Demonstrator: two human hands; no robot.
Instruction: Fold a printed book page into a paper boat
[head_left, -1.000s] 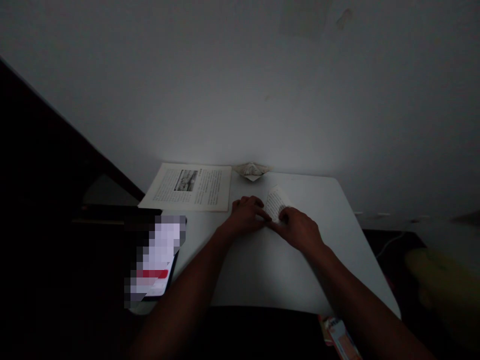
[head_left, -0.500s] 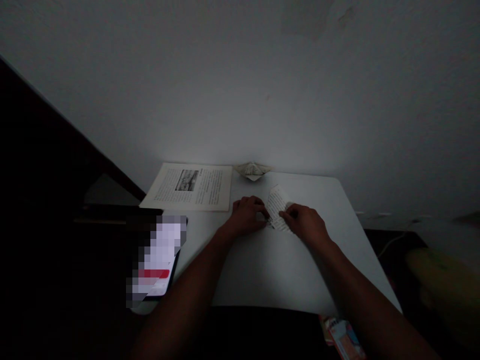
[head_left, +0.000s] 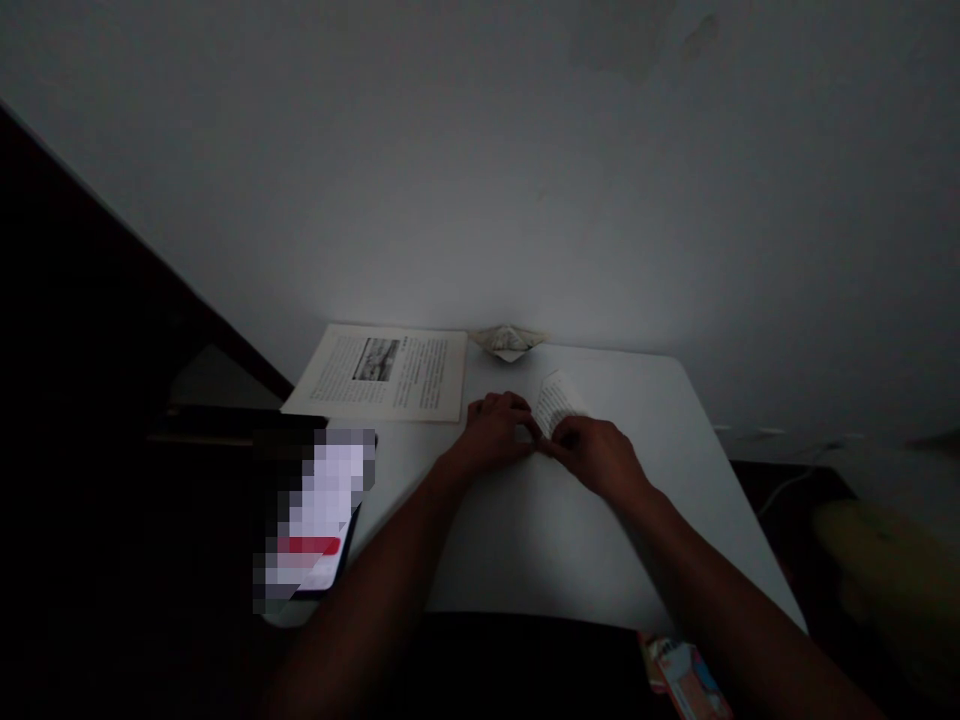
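A folded sheet of printed paper [head_left: 559, 398] lies on the white table between my hands. My left hand [head_left: 499, 432] pinches its lower left corner, fingers curled. My right hand [head_left: 596, 450] is closed at the sheet's lower edge and covers part of it; its fingertips nearly meet those of the left. Behind them, against the wall, stands a folded paper boat [head_left: 508, 342] with pointed ends.
Flat printed pages [head_left: 427, 375] with a small picture lie at the table's back left. A lit phone [head_left: 330, 510] rests along the left edge of the white table [head_left: 540, 560]. Below the front right edge are colourful packets [head_left: 686, 675]. The wall [head_left: 480, 200] rises directly behind.
My right hand has moved left and slightly down along the paper, closer to my left hand, hiding its lower part. My left hand has hardly moved.
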